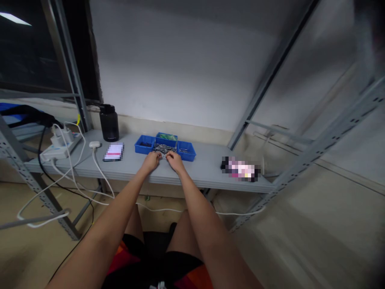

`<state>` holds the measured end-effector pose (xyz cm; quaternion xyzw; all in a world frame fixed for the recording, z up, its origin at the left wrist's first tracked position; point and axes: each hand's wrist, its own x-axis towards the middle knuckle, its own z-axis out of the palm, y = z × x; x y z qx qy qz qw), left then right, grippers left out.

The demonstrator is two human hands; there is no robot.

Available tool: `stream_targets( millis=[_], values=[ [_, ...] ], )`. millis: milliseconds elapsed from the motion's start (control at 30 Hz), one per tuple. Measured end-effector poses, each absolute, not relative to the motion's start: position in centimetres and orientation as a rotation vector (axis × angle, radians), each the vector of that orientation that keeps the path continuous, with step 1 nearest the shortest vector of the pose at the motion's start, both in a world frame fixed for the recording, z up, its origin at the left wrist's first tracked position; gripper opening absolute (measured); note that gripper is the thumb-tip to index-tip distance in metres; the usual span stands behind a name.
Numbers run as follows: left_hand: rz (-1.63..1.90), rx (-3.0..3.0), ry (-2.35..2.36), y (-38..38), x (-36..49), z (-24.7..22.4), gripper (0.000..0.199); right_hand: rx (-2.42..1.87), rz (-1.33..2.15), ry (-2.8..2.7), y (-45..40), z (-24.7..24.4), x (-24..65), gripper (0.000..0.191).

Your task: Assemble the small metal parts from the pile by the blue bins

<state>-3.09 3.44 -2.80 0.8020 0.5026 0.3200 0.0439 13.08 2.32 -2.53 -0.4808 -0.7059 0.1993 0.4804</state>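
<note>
My left hand (153,160) and my right hand (174,159) are close together over the front part of the grey shelf, fingers pinched toward each other. Something small and pale shows between the fingertips, too small to name. Just behind my hands lies a heap of shiny metal pieces (164,148). Blue bins surround it: the left bin (140,149) has dark small parts, the back bin (158,136) holds something green in clear plastic, and the right bin (187,157) contains small metallic parts.
On the left of the shelf (198,178) stand a dark bottle (109,123), a lit phone (114,151), a white charger (94,144) and a power strip (61,147) with trailing cables. Another phone (240,168) lies to the right. Metal uprights frame both ends.
</note>
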Motion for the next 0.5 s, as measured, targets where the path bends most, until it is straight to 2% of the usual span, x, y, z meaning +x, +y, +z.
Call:
stream_targets(
  millis=[267,433,500],
  values=[
    [1.133,2.147,1.607,2.7,-2.9,-1.6,0.030,-1.120,0.443,-1.471,2.7,-2.7,13.5,0.024],
    [1.032,2.136,1.647,2.2,-2.9,-1.2,0.031,-1.090,0.448,-1.264,2.9,-2.9,13.5,0.069],
    [1.025,2.136,1.646,2.1,-2.9,-1.2,0.032,-1.096,0.455,-1.309,2.9,-3.0,13.4,0.076]
  ],
)
